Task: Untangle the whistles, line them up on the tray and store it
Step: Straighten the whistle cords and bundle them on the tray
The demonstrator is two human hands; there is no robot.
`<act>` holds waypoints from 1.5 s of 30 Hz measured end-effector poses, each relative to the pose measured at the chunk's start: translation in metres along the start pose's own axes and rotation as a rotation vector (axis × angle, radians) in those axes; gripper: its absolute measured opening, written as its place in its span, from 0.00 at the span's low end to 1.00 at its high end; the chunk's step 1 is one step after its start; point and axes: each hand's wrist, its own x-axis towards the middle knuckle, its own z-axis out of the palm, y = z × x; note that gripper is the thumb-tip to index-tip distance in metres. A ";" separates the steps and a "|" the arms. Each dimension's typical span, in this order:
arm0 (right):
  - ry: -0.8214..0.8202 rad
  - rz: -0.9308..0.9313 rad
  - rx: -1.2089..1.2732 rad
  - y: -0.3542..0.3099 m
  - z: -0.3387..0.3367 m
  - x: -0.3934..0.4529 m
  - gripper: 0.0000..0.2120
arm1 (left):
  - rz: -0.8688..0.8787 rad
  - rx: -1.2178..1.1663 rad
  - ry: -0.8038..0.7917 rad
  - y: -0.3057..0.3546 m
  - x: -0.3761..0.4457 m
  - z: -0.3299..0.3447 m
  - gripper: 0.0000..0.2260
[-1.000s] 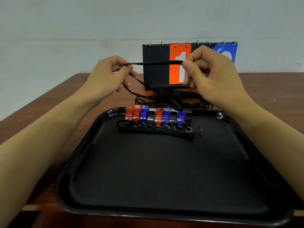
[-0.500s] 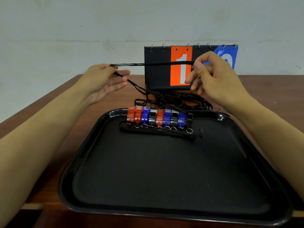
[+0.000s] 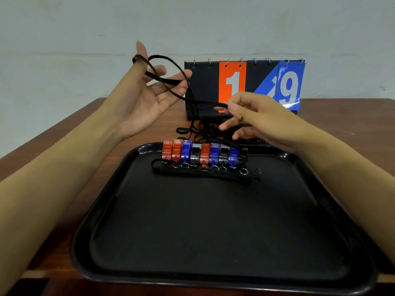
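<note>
Whistles (image 3: 204, 155) in row at tray (image 3: 213, 263) far edge, below my hands. Left hand (image 3: 147, 97) spread, cord (image 3: 168, 81) looped over thumb. Right hand (image 3: 254, 116) pinches cord end. Risk, I judge: tug drags row askew.

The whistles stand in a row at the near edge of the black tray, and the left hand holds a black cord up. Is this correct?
Not quite. In the head view the whistles stand in a row at the far edge of the black tray. The left hand does hold a black cord up.
</note>
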 end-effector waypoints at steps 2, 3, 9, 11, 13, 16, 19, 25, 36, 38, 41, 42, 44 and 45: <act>-0.072 0.024 0.033 0.001 0.004 0.002 0.09 | 0.010 -0.021 -0.036 -0.001 -0.003 0.004 0.22; -0.093 0.021 0.020 0.002 0.005 0.003 0.09 | 0.016 -0.039 -0.057 -0.001 -0.005 0.006 0.21; -0.148 -0.005 0.045 0.004 0.010 0.007 0.08 | 0.025 -0.154 -0.181 0.000 -0.015 0.015 0.21; -0.160 -0.019 0.023 0.003 0.009 0.008 0.07 | 0.033 -0.170 -0.203 0.001 -0.017 0.017 0.19; -0.161 -0.055 -0.074 0.002 0.010 0.007 0.07 | 0.044 -0.174 -0.191 0.001 -0.018 0.017 0.15; -0.193 -0.077 -0.121 0.003 0.009 0.007 0.07 | 0.088 -0.139 -0.168 0.001 -0.018 0.015 0.06; -0.170 -0.082 -0.086 0.001 0.007 0.005 0.08 | 0.118 -0.109 -0.122 0.002 -0.013 0.010 0.08; 0.035 -0.049 0.068 -0.007 -0.006 0.006 0.10 | 0.180 0.051 -0.028 -0.002 0.004 -0.008 0.11; 0.391 -0.143 -0.231 -0.002 -0.028 0.010 0.09 | 0.401 0.777 0.241 -0.012 0.023 -0.033 0.07; 0.416 -0.155 -0.226 -0.003 -0.028 0.009 0.08 | 0.409 0.838 0.262 -0.013 0.023 -0.035 0.08; 0.410 -0.143 -0.181 -0.004 -0.026 0.008 0.08 | 0.371 0.770 0.253 -0.013 0.021 -0.031 0.08; 0.397 -0.141 -0.137 -0.004 -0.024 0.008 0.08 | 0.338 0.709 0.237 -0.012 0.020 -0.026 0.10; 0.357 -0.146 -0.018 -0.005 -0.021 0.007 0.08 | 0.253 0.512 0.182 -0.010 0.014 -0.016 0.16; 0.330 -0.151 0.031 -0.005 -0.020 0.007 0.08 | 0.206 0.400 0.141 -0.009 0.010 -0.010 0.19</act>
